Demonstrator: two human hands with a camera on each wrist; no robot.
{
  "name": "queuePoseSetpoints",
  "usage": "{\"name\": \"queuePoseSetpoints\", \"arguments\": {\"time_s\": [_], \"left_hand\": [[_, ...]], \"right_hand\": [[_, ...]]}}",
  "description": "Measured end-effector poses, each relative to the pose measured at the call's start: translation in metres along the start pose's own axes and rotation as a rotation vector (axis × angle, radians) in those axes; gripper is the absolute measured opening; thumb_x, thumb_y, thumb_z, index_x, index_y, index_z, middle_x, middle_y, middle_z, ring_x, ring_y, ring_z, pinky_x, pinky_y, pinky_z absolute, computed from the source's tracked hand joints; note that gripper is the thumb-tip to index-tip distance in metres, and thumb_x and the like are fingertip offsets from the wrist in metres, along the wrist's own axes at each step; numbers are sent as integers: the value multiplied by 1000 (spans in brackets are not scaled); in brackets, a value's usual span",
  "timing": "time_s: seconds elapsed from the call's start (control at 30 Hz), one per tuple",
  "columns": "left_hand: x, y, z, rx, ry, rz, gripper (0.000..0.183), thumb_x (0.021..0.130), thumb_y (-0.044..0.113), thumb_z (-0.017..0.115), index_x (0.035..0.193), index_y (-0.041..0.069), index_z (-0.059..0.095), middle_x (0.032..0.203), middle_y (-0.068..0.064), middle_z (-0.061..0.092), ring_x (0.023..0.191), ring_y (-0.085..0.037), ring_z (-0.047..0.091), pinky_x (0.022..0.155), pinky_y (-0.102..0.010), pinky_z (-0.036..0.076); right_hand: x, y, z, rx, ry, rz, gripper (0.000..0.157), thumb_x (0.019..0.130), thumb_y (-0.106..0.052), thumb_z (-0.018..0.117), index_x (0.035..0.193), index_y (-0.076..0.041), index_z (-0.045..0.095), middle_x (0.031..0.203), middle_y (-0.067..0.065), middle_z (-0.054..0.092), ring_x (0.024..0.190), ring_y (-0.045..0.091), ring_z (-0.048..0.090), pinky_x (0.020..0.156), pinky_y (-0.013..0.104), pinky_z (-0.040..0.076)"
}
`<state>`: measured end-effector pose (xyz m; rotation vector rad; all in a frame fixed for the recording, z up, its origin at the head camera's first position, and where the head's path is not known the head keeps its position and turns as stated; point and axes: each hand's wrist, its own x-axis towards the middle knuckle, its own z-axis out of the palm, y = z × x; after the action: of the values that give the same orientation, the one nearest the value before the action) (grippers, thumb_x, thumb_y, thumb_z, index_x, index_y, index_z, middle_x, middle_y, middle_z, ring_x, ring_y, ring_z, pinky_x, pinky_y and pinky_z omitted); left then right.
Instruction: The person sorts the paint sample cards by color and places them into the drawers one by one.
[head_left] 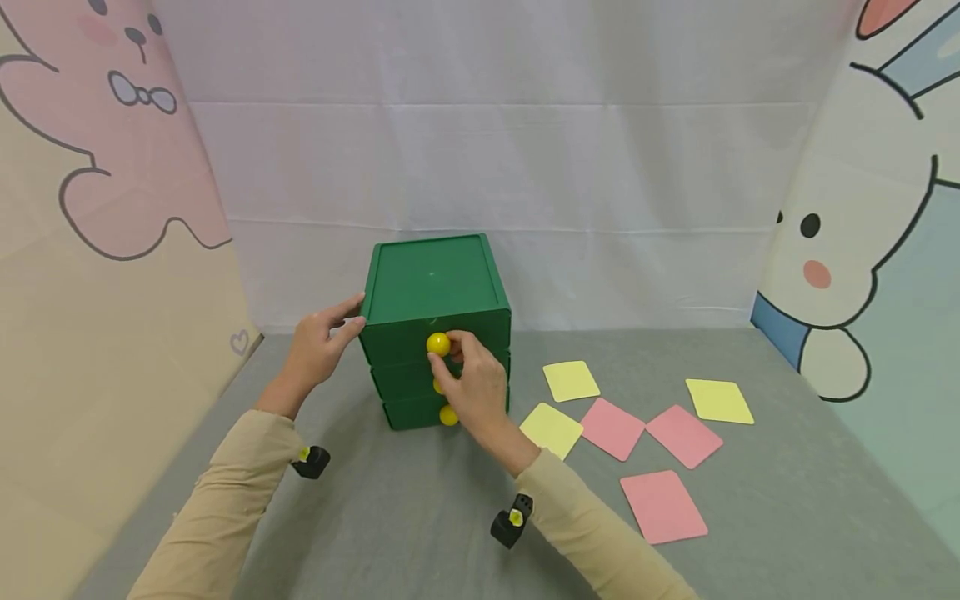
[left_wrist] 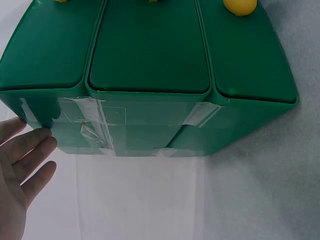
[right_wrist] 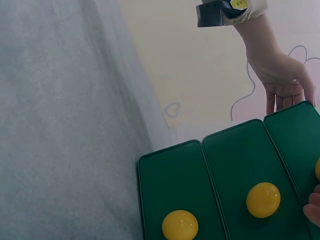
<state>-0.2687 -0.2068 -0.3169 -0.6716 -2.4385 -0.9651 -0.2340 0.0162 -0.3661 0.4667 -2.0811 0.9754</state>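
A green three-drawer box stands on the grey table, with a round yellow knob on each drawer front. My right hand pinches the top drawer's yellow knob between thumb and fingers. The middle knob and bottom knob are plain to see in the right wrist view. With fairly straight fingers, my left hand touches the box's left side near its upper front corner. Clear tape crosses that side in the left wrist view. All the drawers look closed.
Right of the box lie several square cards, some yellow and some pink. A white cloth hangs behind the grey tabletop. Printed cartoon panels stand at the left and right sides.
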Motion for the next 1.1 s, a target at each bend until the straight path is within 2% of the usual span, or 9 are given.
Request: {"name": "queuePoseSetpoints", "arguments": {"time_s": [0.17,0.4,0.73,0.93,1.1], "left_hand": [[0,1,0,-8,-2,0,42,95,18,47,132,0,46,117,-25,57,107,-38,53,87,-53,41],[0,0,0,-8,-4,-9,42,94,18,47,133,1,46,117,-24,57,107,-36,53,88,-52,41],[1,2,0,-13,3,-13,42,94,18,48,133,1,46,117,-24,57,108,-37,53,88,-52,40],[0,2,1,-4,6,-12,42,95,18,47,133,1,46,117,-25,57,107,-38,53,87,-54,40],[0,1,0,-10,9,-7,42,95,18,47,133,1,46,117,-25,57,107,-38,53,87,-54,40]], "right_hand": [[-7,3,-3,29,-5,51,33,81,-25,69,103,-4,58,82,4,64,69,13,60,57,20,48],[-22,11,-3,56,-23,95,33,79,-23,70,102,-2,59,81,7,64,69,16,60,56,22,49],[-42,19,11,11,-85,188,31,79,-27,69,100,-6,59,82,4,63,70,15,60,60,24,49],[-48,21,23,33,-81,217,28,81,-28,68,97,-8,58,82,1,63,68,13,59,59,22,47],[-49,20,28,58,-46,209,24,81,-27,68,94,-9,58,82,0,63,67,14,59,57,21,46]]}}
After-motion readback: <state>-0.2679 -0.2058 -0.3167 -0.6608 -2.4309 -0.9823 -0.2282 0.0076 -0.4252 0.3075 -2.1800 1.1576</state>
